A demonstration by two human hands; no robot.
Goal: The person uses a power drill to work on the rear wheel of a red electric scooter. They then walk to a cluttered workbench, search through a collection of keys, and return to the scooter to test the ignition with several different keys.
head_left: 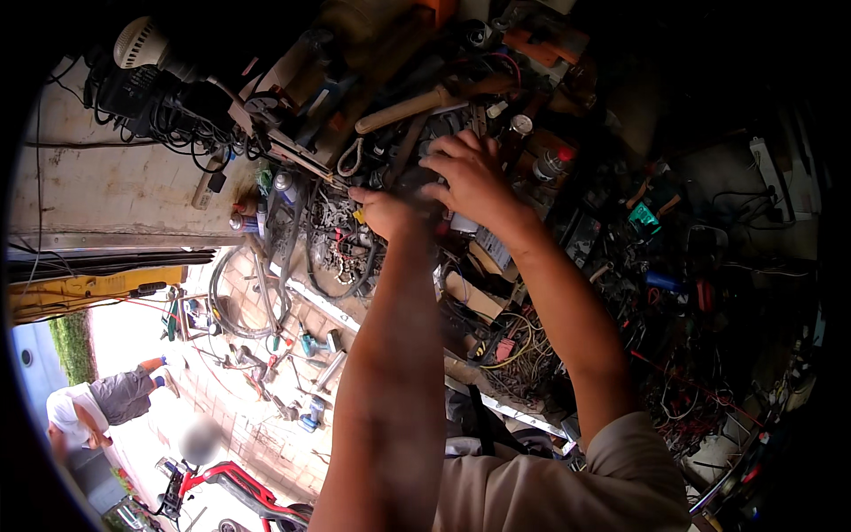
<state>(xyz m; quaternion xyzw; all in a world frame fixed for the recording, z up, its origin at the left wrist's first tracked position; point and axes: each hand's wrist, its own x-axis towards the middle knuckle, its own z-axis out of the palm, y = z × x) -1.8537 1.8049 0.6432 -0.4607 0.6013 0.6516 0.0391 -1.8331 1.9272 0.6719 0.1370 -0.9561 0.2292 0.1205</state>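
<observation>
Both my hands are at a crowded workbench in the upper middle. My left hand (384,211) is partly closed, thumb outstretched, beside a dark, blurred item (414,191); its grip is too unclear to name. My right hand (472,180) is higher, fingers curled over dark things I cannot make out. Around them are a wooden handle (401,112), a looped rope (350,158), a round gauge (521,125), a red-capped jar (550,164) and a heap of small metal parts (339,235).
A lamp (137,43) and tangled cables (160,120) hang upper left. On the brick paving (266,426) lie a coiled hose (222,310), power tools (310,412) and a red-framed bike or scooter (230,474). Another person (115,399) stands bent over at the lower left. More clutter (665,390) covers the right.
</observation>
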